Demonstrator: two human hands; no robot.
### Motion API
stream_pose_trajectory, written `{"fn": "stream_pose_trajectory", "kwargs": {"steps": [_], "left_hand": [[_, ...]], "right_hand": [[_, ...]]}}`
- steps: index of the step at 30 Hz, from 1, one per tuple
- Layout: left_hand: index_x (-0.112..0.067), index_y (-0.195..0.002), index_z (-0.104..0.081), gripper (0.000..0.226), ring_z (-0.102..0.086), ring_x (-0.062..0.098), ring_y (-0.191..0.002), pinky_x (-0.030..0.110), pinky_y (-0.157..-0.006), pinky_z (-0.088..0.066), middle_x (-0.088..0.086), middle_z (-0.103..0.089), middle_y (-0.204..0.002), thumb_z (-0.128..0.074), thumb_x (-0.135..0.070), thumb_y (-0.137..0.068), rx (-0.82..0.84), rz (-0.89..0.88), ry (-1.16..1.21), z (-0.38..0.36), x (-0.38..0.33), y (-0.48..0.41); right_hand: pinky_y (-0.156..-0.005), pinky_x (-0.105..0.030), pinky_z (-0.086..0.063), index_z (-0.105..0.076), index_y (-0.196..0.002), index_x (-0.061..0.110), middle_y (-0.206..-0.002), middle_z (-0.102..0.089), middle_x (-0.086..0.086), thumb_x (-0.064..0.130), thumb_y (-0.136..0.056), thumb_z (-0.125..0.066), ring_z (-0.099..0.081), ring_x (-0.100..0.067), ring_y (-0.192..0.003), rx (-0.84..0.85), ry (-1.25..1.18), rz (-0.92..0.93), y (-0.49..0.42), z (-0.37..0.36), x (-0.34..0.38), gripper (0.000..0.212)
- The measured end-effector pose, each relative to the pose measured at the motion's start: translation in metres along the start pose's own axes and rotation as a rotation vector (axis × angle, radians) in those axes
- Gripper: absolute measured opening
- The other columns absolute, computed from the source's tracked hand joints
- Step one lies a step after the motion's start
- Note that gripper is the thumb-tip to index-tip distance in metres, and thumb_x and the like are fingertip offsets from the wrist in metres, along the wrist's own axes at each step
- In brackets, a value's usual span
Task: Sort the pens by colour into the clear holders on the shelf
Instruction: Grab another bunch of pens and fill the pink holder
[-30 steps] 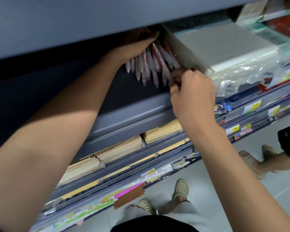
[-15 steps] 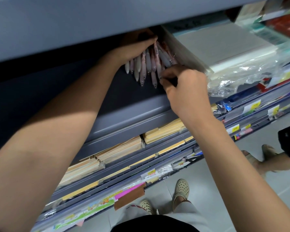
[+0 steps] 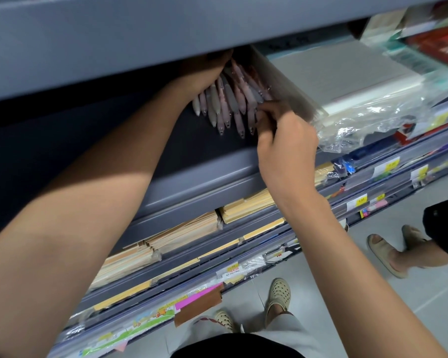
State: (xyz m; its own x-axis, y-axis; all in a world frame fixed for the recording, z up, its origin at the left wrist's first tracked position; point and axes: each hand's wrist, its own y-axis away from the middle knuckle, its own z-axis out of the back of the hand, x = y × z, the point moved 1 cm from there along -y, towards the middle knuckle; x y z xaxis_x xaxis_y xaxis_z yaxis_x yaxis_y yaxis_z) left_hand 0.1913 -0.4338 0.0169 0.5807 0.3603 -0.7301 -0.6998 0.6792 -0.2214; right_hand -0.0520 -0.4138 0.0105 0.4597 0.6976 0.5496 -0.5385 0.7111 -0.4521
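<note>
A fan of several pale pink and white pens pokes out from under the grey upper shelf, tips pointing toward me. My left hand reaches under the shelf and lies over the pens' upper ends with fingers stretched across them. My right hand is at the bundle's right side, its fingers curled and pinching the rightmost pens. A clear divider wall of the holder stands just right of the pens. The pens' upper ends are hidden under the shelf.
The grey upper shelf overhangs the pens. Flat paper packs in plastic wrap lie to the right. Stacks of brown envelopes fill the shelf below. Another person's sandalled feet stand at right; my own feet are below.
My right hand has shifted slightly left and up into the bundle's right edge, and the pens are gathered tighter. My left hand stays over the pens.
</note>
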Motion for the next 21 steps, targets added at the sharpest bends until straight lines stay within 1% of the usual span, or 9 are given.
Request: {"fn": "stream_pose_trajectory", "kwargs": {"steps": [2,5,6,7,9,11,14,17,21], "left_hand": [[-0.013,-0.138,-0.055,0.054,-0.05,0.025,-0.132,0.042,-0.113,-0.036,0.01,-0.055,-0.143,-0.05,-0.05,-0.099,0.008,0.002,-0.055,-0.0002,-0.0008,-0.0014],[-0.009,-0.136,-0.057,0.053,-0.051,0.027,-0.131,0.041,-0.111,-0.037,0.014,-0.057,-0.14,-0.052,-0.047,-0.099,0.016,0.003,-0.035,-0.0003,-0.0012,0.0005],[-0.007,-0.135,-0.057,0.051,-0.051,0.028,-0.131,0.041,-0.111,-0.036,0.015,-0.057,-0.14,-0.052,-0.045,-0.1,0.004,-0.003,-0.016,0.0001,-0.0021,0.0014],[-0.005,-0.135,-0.057,0.05,-0.05,0.028,-0.131,0.04,-0.111,-0.035,0.016,-0.057,-0.14,-0.052,-0.041,-0.101,-0.011,-0.011,-0.007,0.0006,-0.0032,0.0021],[-0.005,-0.138,-0.055,0.048,-0.048,0.026,-0.134,0.039,-0.113,-0.033,0.015,-0.055,-0.144,-0.049,-0.038,-0.103,-0.018,-0.026,-0.019,0.0021,-0.0055,0.003],[-0.009,-0.14,-0.054,0.048,-0.047,0.023,-0.136,0.037,-0.113,-0.033,0.011,-0.054,-0.146,-0.046,-0.04,-0.104,0.022,-0.022,-0.034,0.003,-0.006,0.003],[-0.011,-0.14,-0.055,0.048,-0.049,0.021,-0.134,0.033,-0.112,-0.035,0.009,-0.055,-0.145,-0.045,-0.042,-0.104,0.071,-0.013,-0.022,0.0034,-0.006,0.0043],[-0.012,-0.142,-0.053,0.048,-0.046,0.019,-0.137,0.032,-0.114,-0.032,0.007,-0.052,-0.148,-0.045,-0.041,-0.105,0.057,-0.023,-0.007,0.0045,-0.0066,0.0061],[-0.014,-0.14,-0.055,0.047,-0.049,0.019,-0.134,0.032,-0.114,-0.034,0.006,-0.055,-0.145,-0.047,-0.042,-0.104,0.136,-0.039,0.017,0.0071,-0.0012,0.0065]], "right_hand": [[-0.07,-0.04,-0.044,-0.061,-0.107,0.008,-0.086,-0.066,-0.012,0.005,-0.09,-0.049,-0.057,-0.033,-0.078,-0.028,-0.105,-0.015,0.0013,0.0005,0.0018,0.021],[-0.067,-0.029,-0.035,-0.063,-0.105,0.013,-0.078,-0.059,0.001,0.005,-0.09,-0.05,-0.046,-0.015,-0.066,-0.089,-0.222,-0.089,0.0012,0.0001,0.0023,0.021],[-0.067,-0.028,-0.036,-0.063,-0.103,0.013,-0.078,-0.059,0.002,0.006,-0.091,-0.05,-0.047,-0.016,-0.066,-0.115,-0.274,-0.126,0.0007,0.0001,0.0016,0.02],[-0.071,-0.031,-0.042,-0.064,-0.101,0.013,-0.078,-0.062,0.001,0.008,-0.091,-0.05,-0.053,-0.019,-0.068,-0.132,-0.336,-0.167,0.0003,0.0006,0.001,0.018],[-0.078,-0.044,-0.05,-0.062,-0.097,0.015,-0.078,-0.067,-0.002,0.012,-0.091,-0.05,-0.063,-0.029,-0.073,-0.14,-0.429,-0.225,0.0008,0.0022,0.0011,0.014],[-0.08,-0.049,-0.051,-0.06,-0.094,0.02,-0.079,-0.067,0.002,0.018,-0.089,-0.053,-0.065,-0.032,-0.076,-0.117,-0.431,-0.216,0.0,0.0032,0.0028,0.008],[-0.078,-0.046,-0.053,-0.058,-0.09,0.026,-0.079,-0.067,0.002,0.017,-0.087,-0.06,-0.065,-0.033,-0.079,-0.089,-0.422,-0.219,-0.0038,0.0011,0.0028,0.01],[-0.079,-0.048,-0.051,-0.054,-0.086,0.026,-0.077,-0.068,-0.001,0.017,-0.086,-0.057,-0.064,-0.036,-0.082,-0.142,-0.433,-0.261,-0.0012,0.0009,-0.0011,0.009],[-0.074,-0.05,-0.052,-0.053,-0.087,0.021,-0.069,-0.065,0.002,0.016,-0.088,-0.055,-0.065,-0.027,-0.065,-0.216,-0.498,-0.278,0.0039,0.0024,-0.0033,0.006]]}}
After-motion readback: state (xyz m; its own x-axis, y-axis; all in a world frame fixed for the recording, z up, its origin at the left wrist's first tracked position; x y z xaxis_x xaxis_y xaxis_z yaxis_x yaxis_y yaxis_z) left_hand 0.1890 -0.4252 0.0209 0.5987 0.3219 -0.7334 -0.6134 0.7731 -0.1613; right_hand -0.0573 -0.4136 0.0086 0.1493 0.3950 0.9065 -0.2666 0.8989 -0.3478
